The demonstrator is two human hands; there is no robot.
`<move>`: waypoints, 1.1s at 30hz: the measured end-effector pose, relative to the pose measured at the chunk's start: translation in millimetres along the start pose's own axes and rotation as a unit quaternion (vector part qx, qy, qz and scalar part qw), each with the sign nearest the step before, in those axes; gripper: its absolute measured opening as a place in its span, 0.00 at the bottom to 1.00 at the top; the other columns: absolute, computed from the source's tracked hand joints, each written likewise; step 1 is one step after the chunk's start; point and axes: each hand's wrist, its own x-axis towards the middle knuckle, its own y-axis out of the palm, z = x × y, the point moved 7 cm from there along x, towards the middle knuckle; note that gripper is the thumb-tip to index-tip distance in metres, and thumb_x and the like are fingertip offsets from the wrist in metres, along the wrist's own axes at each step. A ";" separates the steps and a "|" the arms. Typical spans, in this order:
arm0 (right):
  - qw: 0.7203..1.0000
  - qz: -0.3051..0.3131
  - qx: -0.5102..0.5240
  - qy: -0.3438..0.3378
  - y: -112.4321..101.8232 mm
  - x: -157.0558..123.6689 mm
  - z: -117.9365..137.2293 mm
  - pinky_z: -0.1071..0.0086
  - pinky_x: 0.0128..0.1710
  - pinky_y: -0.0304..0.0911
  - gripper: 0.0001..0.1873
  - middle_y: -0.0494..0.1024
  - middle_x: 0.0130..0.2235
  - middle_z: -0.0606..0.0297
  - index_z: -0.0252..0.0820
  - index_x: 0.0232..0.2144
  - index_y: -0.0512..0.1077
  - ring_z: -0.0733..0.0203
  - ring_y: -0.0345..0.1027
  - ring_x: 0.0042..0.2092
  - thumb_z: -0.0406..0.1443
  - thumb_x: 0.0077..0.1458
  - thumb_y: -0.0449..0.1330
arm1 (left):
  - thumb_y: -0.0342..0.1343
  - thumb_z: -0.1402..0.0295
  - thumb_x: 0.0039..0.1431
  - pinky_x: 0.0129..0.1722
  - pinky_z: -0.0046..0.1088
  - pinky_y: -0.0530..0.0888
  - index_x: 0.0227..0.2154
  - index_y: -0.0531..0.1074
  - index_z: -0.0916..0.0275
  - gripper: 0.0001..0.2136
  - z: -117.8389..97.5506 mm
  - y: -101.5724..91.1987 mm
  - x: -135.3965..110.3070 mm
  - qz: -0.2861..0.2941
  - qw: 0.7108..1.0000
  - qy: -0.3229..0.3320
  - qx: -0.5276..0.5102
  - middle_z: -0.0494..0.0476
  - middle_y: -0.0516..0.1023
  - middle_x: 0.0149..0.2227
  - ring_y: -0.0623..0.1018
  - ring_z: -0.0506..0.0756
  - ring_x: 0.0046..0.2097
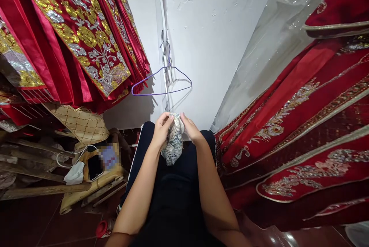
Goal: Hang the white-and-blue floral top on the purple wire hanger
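Between my two hands, above my lap, is a bunched piece of patterned cloth (173, 145) in cream and grey-blue; its exact kind does not show. My left hand (163, 127) pinches its upper left edge between thumb and fingers. On the other side, my right hand (188, 127) is closed at the upper right edge, its fingers partly hidden behind the cloth. The lower end of the cloth hangs loose over my dark trousers. Just beyond my hands, a purple wire hanger (161, 94) hangs bare on a cord by the wall.
Red embroidered garments (86, 35) hang at left, and a red beaded gown (288, 135) with a sheer white dress (253, 55) at right. A bamboo stool (106, 178) holds a phone (94, 167), a tissue and a cable. A red-lidded jar (102, 229) stands on the floor.
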 end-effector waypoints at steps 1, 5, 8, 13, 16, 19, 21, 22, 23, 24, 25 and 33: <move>0.999 0.036 0.023 0.013 7.8 -2.0 1.4 0.68 0.33 0.65 0.26 0.76 0.27 0.61 0.42 0.29 0.74 0.56 0.71 0.34 0.57 0.59 0.53 | 0.59 0.56 0.61 0.36 0.26 0.72 0.34 0.71 0.60 0.12 -2.8 -3.6 0.5 -0.025 1.000 0.016 -0.002 0.53 0.71 0.32 0.72 0.51 0.33; 0.991 0.131 -0.030 0.013 25.6 -6.1 7.9 0.69 0.35 0.66 0.13 0.77 0.28 0.64 0.41 0.32 0.76 0.58 0.71 0.34 0.45 0.50 0.67 | 0.57 0.55 0.62 0.35 0.26 0.71 0.37 0.71 0.58 0.12 1.3 -20.7 3.5 -0.097 0.994 0.039 0.013 0.52 0.72 0.33 0.73 0.51 0.33; 0.978 0.153 -0.145 -0.003 29.0 -0.1 8.4 0.71 0.31 0.62 0.06 0.75 0.26 0.68 0.40 0.28 0.75 0.61 0.67 0.29 0.34 0.43 0.67 | 0.56 0.54 0.62 0.37 0.27 0.72 0.38 0.71 0.58 0.13 5.4 -29.8 4.0 -0.123 0.991 0.044 0.031 0.53 0.73 0.34 0.74 0.52 0.35; 0.974 -0.004 -0.213 -0.082 10.1 13.3 33.0 0.72 0.27 0.55 0.05 0.70 0.22 0.70 0.40 0.21 0.71 0.63 0.62 0.26 0.33 0.46 0.59 | 0.59 0.58 0.62 0.52 0.33 0.72 0.42 0.73 0.59 0.11 -23.3 -34.9 2.0 -0.137 0.980 0.138 0.044 0.59 0.76 0.45 0.76 0.56 0.49; 0.975 -0.015 -0.200 -0.098 10.0 12.0 53.2 0.72 0.29 0.57 0.06 0.73 0.25 0.68 0.40 0.24 0.72 0.62 0.64 0.28 0.36 0.50 0.58 | 0.61 0.59 0.61 0.57 0.35 0.70 0.57 0.67 0.54 0.22 -30.7 -31.0 2.1 -0.080 0.983 0.142 0.082 0.61 0.71 0.57 0.71 0.59 0.60; 0.975 0.065 -0.161 -0.135 17.6 5.1 77.5 0.70 0.34 0.62 0.08 0.78 0.32 0.64 0.39 0.33 0.76 0.58 0.69 0.34 0.36 0.52 0.58 | 0.62 0.56 0.58 0.47 0.34 0.74 0.54 0.72 0.57 0.22 -9.2 -24.8 -2.3 0.063 0.981 0.066 0.170 0.61 0.77 0.50 0.77 0.61 0.51; 0.969 0.076 -0.166 -0.169 11.0 2.3 93.0 0.69 0.36 0.64 0.09 0.79 0.35 0.62 0.40 0.35 0.77 0.57 0.70 0.36 0.35 0.52 0.58 | 0.63 0.54 0.56 0.38 0.32 0.74 0.40 0.78 0.61 0.16 8.8 -29.8 -10.2 0.144 0.965 0.017 0.216 0.58 0.80 0.37 0.78 0.59 0.38; 0.965 0.053 -0.175 -0.187 2.0 3.5 99.8 0.68 0.37 0.64 0.09 0.79 0.36 0.62 0.40 0.35 0.77 0.56 0.71 0.37 0.34 0.52 0.58 | 0.62 0.54 0.55 0.34 0.30 0.73 0.33 0.78 0.62 0.15 14.6 -36.6 -13.5 0.163 0.958 0.001 0.235 0.55 0.79 0.31 0.76 0.57 0.34; 0.961 0.014 -0.182 -0.209 -10.0 6.3 106.0 0.68 0.37 0.64 0.09 0.80 0.36 0.61 0.40 0.35 0.78 0.56 0.71 0.38 0.34 0.51 0.59 | 0.62 0.54 0.55 0.32 0.29 0.71 0.28 0.77 0.62 0.15 17.0 -45.6 -15.4 0.167 0.953 -0.008 0.253 0.54 0.77 0.28 0.74 0.56 0.31; 0.954 -0.033 -0.186 -0.234 -23.1 10.7 111.3 0.68 0.39 0.64 0.09 0.80 0.37 0.61 0.40 0.35 0.78 0.55 0.71 0.40 0.34 0.51 0.59 | 0.62 0.54 0.55 0.31 0.28 0.69 0.25 0.76 0.63 0.16 16.0 -56.0 -15.8 0.159 0.949 -0.014 0.270 0.52 0.75 0.26 0.72 0.54 0.30; 0.944 -0.080 -0.183 -0.261 -35.9 16.5 115.2 0.67 0.41 0.64 0.10 0.80 0.38 0.61 0.40 0.36 0.77 0.55 0.72 0.41 0.34 0.51 0.59 | 0.62 0.54 0.55 0.31 0.27 0.68 0.24 0.75 0.63 0.16 12.1 -66.2 -14.9 0.147 0.947 -0.017 0.287 0.51 0.73 0.25 0.70 0.53 0.29; 0.935 -0.196 -0.249 -0.160 -34.9 123.7 61.4 0.61 0.37 0.65 0.18 0.74 0.28 0.58 0.41 0.30 0.69 0.52 0.69 0.32 0.44 0.62 0.46 | 0.58 0.54 0.60 0.27 0.23 0.58 0.27 0.71 0.64 0.16 -62.9 -82.0 3.0 0.114 0.927 0.009 0.357 0.47 0.63 0.24 0.62 0.48 0.28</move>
